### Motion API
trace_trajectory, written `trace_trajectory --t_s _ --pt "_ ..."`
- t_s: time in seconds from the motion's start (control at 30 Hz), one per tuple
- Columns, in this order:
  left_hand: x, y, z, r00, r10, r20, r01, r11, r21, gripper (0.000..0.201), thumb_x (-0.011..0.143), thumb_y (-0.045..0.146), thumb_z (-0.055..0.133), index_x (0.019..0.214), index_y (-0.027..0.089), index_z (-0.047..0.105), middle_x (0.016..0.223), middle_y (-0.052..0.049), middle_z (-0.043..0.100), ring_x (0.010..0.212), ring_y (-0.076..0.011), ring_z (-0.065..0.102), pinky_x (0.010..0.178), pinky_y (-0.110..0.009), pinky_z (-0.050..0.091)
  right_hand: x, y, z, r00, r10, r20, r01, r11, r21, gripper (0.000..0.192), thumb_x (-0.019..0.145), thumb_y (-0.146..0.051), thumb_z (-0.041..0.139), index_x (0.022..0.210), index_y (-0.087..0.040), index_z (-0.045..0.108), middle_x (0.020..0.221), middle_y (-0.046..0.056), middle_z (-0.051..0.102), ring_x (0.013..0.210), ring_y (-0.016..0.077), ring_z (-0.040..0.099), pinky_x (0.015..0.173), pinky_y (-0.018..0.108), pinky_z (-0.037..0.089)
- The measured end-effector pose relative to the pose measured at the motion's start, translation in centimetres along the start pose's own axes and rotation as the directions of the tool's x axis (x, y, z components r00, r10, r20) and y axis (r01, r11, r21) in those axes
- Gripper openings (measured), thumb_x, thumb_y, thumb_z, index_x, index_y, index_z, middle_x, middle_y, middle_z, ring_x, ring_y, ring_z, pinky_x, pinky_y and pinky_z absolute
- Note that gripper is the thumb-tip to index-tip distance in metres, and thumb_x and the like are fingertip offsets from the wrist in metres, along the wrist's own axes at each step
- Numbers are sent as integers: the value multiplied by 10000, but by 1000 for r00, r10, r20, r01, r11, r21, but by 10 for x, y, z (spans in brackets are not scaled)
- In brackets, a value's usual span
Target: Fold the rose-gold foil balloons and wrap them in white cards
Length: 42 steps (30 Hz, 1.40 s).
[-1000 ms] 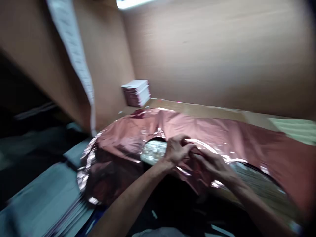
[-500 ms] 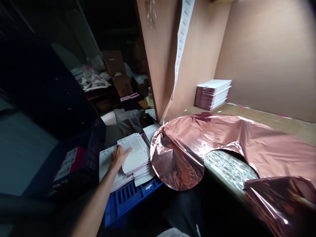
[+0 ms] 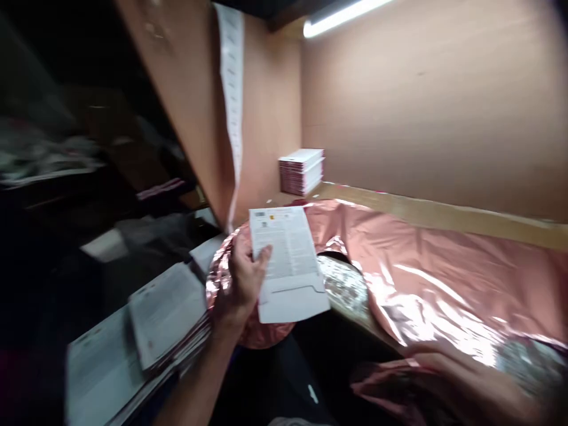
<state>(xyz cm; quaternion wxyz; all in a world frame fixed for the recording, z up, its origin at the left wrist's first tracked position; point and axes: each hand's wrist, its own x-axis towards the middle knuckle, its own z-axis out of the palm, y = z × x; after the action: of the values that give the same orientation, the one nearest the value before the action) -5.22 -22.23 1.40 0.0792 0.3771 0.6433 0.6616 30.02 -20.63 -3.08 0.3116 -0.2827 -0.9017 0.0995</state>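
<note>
One white printed card [image 3: 288, 266], upright

This looks like a small packing or assembly workstation in a workshop or warehouse: a wooden workbench [image 3: 444, 210] is boxed in by plain brown partition walls [image 3: 421, 106], with a strip light [image 3: 341, 15] fixed above it and a long printed paper strip [image 3: 233, 89] hanging down the left partition's edge. A neat stack of identical printed cards [image 3: 302, 170] stands in the bench's far left corner, more piles of the same cards [image 3: 133, 331] lie off its left edge, and a large sheet of rose-gold foil [image 3: 421, 260] spreads across the bench. The dim space to the left is cluttered with blurred stock.
</note>
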Motion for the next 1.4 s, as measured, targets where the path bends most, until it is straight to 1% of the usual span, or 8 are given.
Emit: trace_trajectory --t_s 0.13,0.27,0.5,0.73,0.93,1.07,1.23,1.4 --pt "-56 6 157 943 -55 329 93 991 -100 563 837 262 635 1347 157 421 1016 -106 718 887 -229 703 791 -347 561 -19 0 -7 997 -20 75 35 977 -212 268 983 -214 417 873 -234 660 1322 54 611 1195 242 581 910 346 540" --pt "-91 6 206 835 160 526 -275 950 148 448 818 233 666 1242 154 544 1251 -165 609 1234 -321 540 1026 -484 447 -32 9 4 992 76 97 -21 880 -475 142 918 -125 529 850 -161 648 1341 135 588 1191 269 586 930 409 528" --pt "-79 9 203 15 285 958 -863 487 -131 261 930 387 554 930 154 672 980 -104 670 958 -241 617 834 -355 515 -49 21 1 986 120 114 -39 838 -544 101 918 -181 603 823 -159 631 1410 104 533 1279 246 509 1000 382 479" --pt "-83 45 221 -373 66 925 -920 105 -378 155 844 43 540 817 89 686 757 -137 657 720 -253 649 546 -299 455 -47 33 3 989 81 125 -12 879 -477 87 899 -220 652 862 -142 643 1367 122 568 1261 246 510 985 372 484" --pt "-100 56 214 -316 71 946 -942 97 -321 208 796 -24 503 801 85 681 734 -146 661 681 -263 659 542 -319 452 -48 27 -35 934 344 102 -333 936 -111 131 971 -213 522 992 -183 648 1172 80 643 1060 193 599 911 332 487" --pt "-109 54 206 -222 186 957 -971 45 -234 209 783 -38 481 778 89 646 713 -119 636 661 -241 636 515 -291 415 -46 32 -65 694 717 67 -718 696 -18 163 931 -308 582 973 -158 632 911 51 620 833 183 587 737 291 464" --pt "-118 69 204 -292 287 912 -954 -22 -298 211 787 -38 472 732 102 619 687 -103 624 635 -211 608 502 -274 389 -23 51 -74 541 824 170 -832 553 -34 273 860 -334 610 659 -150 596 634 -13 500 659 154 511 585 259 340" --pt "-119 76 198 -123 352 928 -962 187 -198 198 838 34 480 758 131 633 736 -109 644 727 -244 629 615 -331 470 -23 58 -58 577 790 -208 -774 610 170 286 888 -374 542 722 -157 627 789 37 588 770 174 546 692 273 406"
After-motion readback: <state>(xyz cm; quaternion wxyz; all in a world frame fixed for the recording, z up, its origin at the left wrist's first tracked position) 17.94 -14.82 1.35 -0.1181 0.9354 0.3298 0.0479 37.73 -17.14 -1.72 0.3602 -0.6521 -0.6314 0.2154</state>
